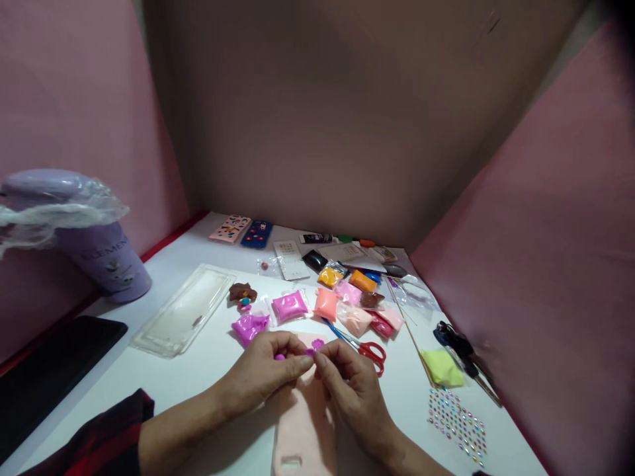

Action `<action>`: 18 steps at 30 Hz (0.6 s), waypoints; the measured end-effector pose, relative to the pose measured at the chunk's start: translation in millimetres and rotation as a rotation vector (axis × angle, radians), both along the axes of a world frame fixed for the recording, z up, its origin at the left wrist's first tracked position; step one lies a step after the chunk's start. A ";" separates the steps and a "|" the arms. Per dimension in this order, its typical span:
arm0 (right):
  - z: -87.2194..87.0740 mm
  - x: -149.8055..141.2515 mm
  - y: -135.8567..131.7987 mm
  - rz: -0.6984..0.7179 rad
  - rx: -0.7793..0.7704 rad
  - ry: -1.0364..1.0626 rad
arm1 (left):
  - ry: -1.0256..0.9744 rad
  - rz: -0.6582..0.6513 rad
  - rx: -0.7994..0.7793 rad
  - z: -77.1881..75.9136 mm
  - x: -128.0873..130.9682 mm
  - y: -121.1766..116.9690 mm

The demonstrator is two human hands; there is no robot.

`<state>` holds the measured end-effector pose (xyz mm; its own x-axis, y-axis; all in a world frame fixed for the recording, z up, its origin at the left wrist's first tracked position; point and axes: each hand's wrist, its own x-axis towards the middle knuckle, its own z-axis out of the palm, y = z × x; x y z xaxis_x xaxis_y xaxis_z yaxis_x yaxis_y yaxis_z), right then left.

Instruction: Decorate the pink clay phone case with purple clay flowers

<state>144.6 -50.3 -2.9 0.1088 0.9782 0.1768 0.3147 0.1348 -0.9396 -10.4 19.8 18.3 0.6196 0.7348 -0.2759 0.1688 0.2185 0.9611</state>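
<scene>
My left hand (270,367) and my right hand (350,383) meet fingertip to fingertip, pinching a small bit of purple clay (310,353) between them. Another purple lump (280,357) shows by the curled fingers of the left hand. Beneath both hands lies a pale pink phone case (305,430) with a cutout near its close end. Just past the fingertips, a purple clay flower (317,344) appears at the case's far end; I cannot tell whether it touches the fingers. Red-handled scissors (373,356) lie beyond the right hand.
Several clay packets, including a magenta one (290,306) and a coral one (326,305), lie beyond the hands. At left are a clear plastic tray (183,314), a black slab (59,377) and a purple tumbler (109,258). Rhinestones (456,420) and a yellow packet (443,367) sit at right.
</scene>
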 end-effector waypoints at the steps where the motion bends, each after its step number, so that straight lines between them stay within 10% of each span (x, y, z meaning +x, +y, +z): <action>1: 0.2 0.3 -0.1 0.004 -0.004 0.003 | -0.015 0.009 0.004 0.0 -0.3 0.3; 18: 1.1 -0.1 -0.5 0.027 -0.090 0.051 | -0.044 0.020 0.000 0.3 -0.2 0.6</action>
